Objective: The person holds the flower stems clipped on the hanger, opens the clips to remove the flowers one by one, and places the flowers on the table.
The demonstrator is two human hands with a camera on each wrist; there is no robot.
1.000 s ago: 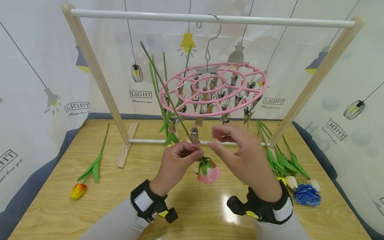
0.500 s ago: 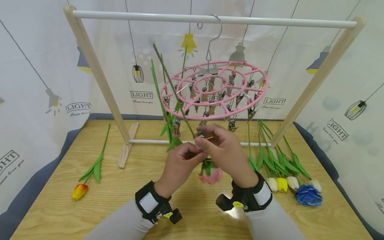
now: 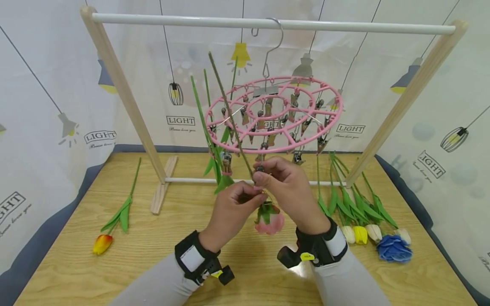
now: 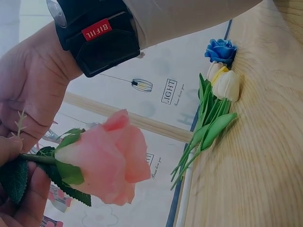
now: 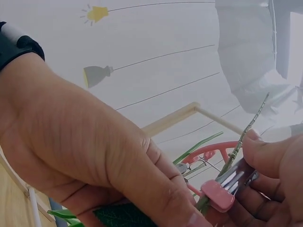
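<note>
My left hand (image 3: 235, 208) pinches the green stem of a pink rose (image 3: 269, 221), just above its bloom. The bloom hangs downward and the long stem (image 3: 229, 106) rises, leaning left in front of the pink round clip hanger (image 3: 275, 149). My right hand (image 3: 291, 191) holds a metal clip (image 5: 232, 182) with a pink tip between thumb and fingers. The stem passes at the clip's pink end in the right wrist view; whether it sits inside the clip I cannot tell. In the left wrist view the rose (image 4: 104, 161) and its leaves show close up.
A wooden stand with a white top bar (image 3: 344, 27) carries the hanger and its several clips. Green stems (image 3: 199, 106) hang at its left. One red-yellow tulip (image 3: 102, 244) lies at left; a blue rose (image 3: 394, 248) lies with white and yellow tulips (image 3: 360, 235) at right.
My right hand has come in from the right and taken hold of the clip above my left hand. The rose's stem stands more upright, its top shifted right. The hanger has turned slightly.
</note>
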